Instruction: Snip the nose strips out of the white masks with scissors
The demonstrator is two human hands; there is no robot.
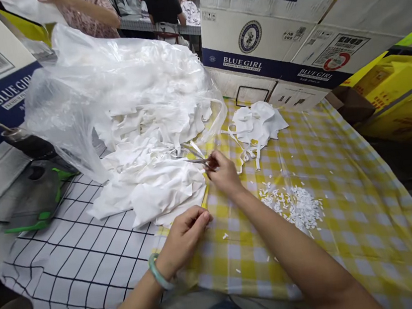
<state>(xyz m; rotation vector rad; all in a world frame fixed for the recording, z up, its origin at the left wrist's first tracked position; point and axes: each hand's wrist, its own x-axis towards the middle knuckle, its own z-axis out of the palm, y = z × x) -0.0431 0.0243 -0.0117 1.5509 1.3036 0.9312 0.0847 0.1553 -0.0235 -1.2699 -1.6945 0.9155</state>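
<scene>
My right hand is closed round the handles of a pair of scissors, whose blades point left into a heap of white cloth pieces. My left hand, with a green bangle on the wrist, lies lower down with fingers pinched together at the heap's near edge; what they pinch I cannot make out. The heap spills out of a clear plastic bag. A smaller pile of white cloth with straps lies to the right. Small white snippets are scattered on the yellow checked tablecloth.
A white cloth with a black grid covers the left part of the table. A dark tool with green parts lies at far left. Blue Girl beer cartons wall the back and left. Other people work behind, at top.
</scene>
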